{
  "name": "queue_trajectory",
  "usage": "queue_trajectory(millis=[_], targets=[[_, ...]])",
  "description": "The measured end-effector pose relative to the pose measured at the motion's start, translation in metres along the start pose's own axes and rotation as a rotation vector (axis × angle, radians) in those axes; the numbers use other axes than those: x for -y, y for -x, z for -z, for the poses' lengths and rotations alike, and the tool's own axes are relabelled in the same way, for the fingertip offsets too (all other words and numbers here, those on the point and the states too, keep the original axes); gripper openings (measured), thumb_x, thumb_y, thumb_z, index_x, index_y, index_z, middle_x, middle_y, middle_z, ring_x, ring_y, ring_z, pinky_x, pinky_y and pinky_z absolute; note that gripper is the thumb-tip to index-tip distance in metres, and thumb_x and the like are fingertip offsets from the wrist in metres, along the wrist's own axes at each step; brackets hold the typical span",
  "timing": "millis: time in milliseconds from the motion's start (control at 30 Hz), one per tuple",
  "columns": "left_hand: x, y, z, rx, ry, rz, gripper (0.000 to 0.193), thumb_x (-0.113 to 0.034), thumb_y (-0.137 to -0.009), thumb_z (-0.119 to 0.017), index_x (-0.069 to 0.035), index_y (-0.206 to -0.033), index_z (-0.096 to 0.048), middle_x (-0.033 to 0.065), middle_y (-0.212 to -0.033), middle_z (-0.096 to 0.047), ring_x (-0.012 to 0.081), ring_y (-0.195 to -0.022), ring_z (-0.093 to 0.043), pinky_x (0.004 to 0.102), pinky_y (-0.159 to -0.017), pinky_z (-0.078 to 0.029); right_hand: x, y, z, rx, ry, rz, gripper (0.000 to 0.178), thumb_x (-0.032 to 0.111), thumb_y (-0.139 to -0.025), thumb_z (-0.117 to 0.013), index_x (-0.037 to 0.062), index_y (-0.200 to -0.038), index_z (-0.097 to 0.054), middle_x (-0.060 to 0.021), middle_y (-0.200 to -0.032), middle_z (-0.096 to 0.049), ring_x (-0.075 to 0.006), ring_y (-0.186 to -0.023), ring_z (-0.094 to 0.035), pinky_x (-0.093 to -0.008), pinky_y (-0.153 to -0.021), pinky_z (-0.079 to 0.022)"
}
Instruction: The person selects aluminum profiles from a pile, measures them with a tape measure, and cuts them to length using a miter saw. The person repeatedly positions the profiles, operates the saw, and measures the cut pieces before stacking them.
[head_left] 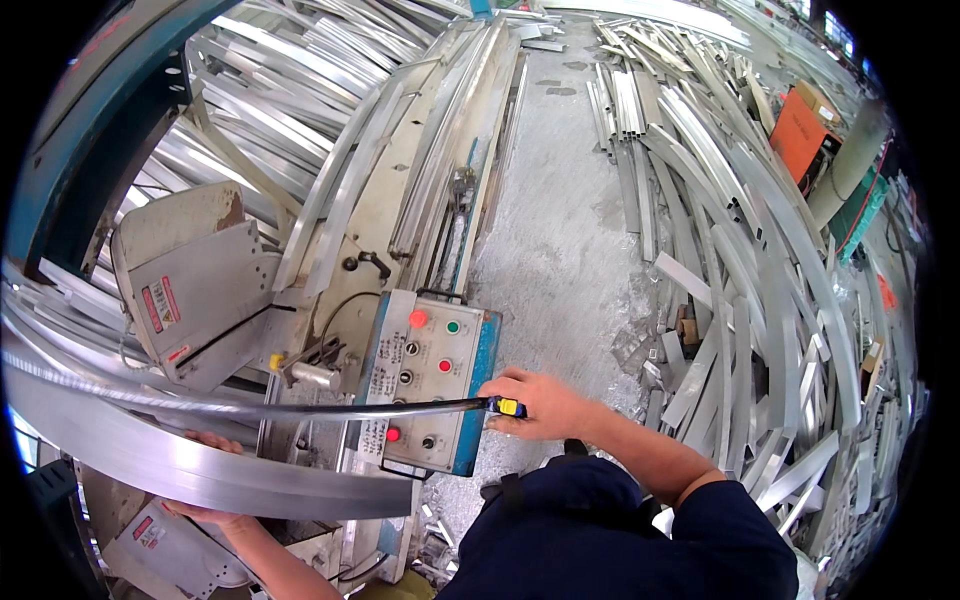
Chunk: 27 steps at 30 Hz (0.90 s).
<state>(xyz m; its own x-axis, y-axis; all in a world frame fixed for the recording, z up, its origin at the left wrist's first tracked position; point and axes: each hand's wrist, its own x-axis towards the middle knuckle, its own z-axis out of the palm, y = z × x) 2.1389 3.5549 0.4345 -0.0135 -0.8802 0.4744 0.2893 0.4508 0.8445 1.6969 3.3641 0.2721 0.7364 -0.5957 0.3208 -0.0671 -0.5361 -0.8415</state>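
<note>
A wide silver aluminium profile (230, 470) lies across the near end of the machine, stretching away to the left. My left hand (210, 512) wraps round it, with the thumb side at the near edge and fingertips showing beyond the far edge. In my right hand (548, 405) is a tape measure (510, 407) with a yellow and dark end, held at the right side of the control panel (430, 375). Its blade (330, 411) runs left over the panel and above the profile's far side. My palm hides most of the tape's case.
A white saw guard (200, 290) with warning labels stands left of the panel; a second guard (175, 545) sits nearer. Long profiles lie on the machine bed (390, 170). Heaped aluminium lengths (740, 260) cover the right floor, beside an orange box (800, 130). Scraps litter the grey floor (550, 220).
</note>
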Motion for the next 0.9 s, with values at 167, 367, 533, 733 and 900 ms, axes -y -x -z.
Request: queue_trajectory(millis=[167, 367, 533, 733, 900], targets=[[0.055, 0.002, -0.07, -0.272, 0.081, 0.059, 0.095, -0.071, -0.064, -0.072, -0.011, -0.133, -0.047, 0.0066, -0.113, -0.051, 0.0211, -0.1, -0.048, 0.038, -0.088, -0.038, -0.042, 0.04, 0.035, -0.155, -0.147, -0.034, 0.04, 0.019, -0.085, -0.073, 0.0063, -0.117, -0.055, -0.0116, -0.104, -0.062, -0.0242, -0.095, -0.061, -0.0378, -0.078, -0.052], [0.11, 0.008, -0.114, -0.53, 0.473, 0.277, 0.09, -0.06, -0.061, -0.08, -0.007, -0.127, -0.05, 0.01, -0.111, -0.058, 0.0228, -0.103, -0.054, 0.0403, -0.089, -0.044, -0.075, 0.112, 0.082, -0.419, -0.764, -0.534, 0.034, 0.014, -0.09, -0.069, 0.0087, -0.119, -0.054, -0.0038, -0.096, -0.061, -0.0114, -0.079, -0.059, -0.0288, -0.062, -0.054], [0.15, -0.022, -0.145, -0.304, -0.171, 0.655, 0.076, -0.042, -0.068, -0.079, 0.002, -0.125, -0.054, 0.0159, -0.112, -0.065, 0.0278, -0.098, -0.065, 0.041, -0.082, -0.054, -0.099, 0.138, 0.1, -0.542, -0.89, -0.746, 0.036, 0.018, -0.088, -0.07, 0.0105, -0.12, -0.054, -0.0034, -0.092, -0.063, -0.0121, -0.08, -0.063, -0.0301, -0.056, -0.055], [0.24, -0.067, -0.154, -0.338, -0.251, 1.043, 0.073, -0.044, -0.078, -0.075, 0.005, -0.128, -0.055, 0.0113, -0.109, -0.067, 0.0196, -0.096, -0.064, 0.0339, -0.086, -0.05, -0.132, 0.152, 0.096, -0.624, -0.953, -0.934, 0.037, 0.021, -0.09, -0.068, 0.0119, -0.121, -0.05, -0.0086, -0.093, -0.065, -0.0202, -0.083, -0.068, -0.0356, -0.052, -0.055], [0.301, -0.14, -0.11, -0.416, -0.162, 1.145, 0.068, -0.044, -0.082, -0.073, 0.004, -0.126, -0.054, 0.0139, -0.111, -0.066, 0.0231, -0.098, -0.064, 0.0357, -0.085, -0.051, -0.171, 0.143, 0.116, -0.679, -0.932, -1.069, 0.037, 0.018, -0.086, -0.071, 0.0106, -0.117, -0.053, -0.0094, -0.09, -0.063, -0.0234, -0.079, -0.069, -0.0388, -0.051, -0.055]])
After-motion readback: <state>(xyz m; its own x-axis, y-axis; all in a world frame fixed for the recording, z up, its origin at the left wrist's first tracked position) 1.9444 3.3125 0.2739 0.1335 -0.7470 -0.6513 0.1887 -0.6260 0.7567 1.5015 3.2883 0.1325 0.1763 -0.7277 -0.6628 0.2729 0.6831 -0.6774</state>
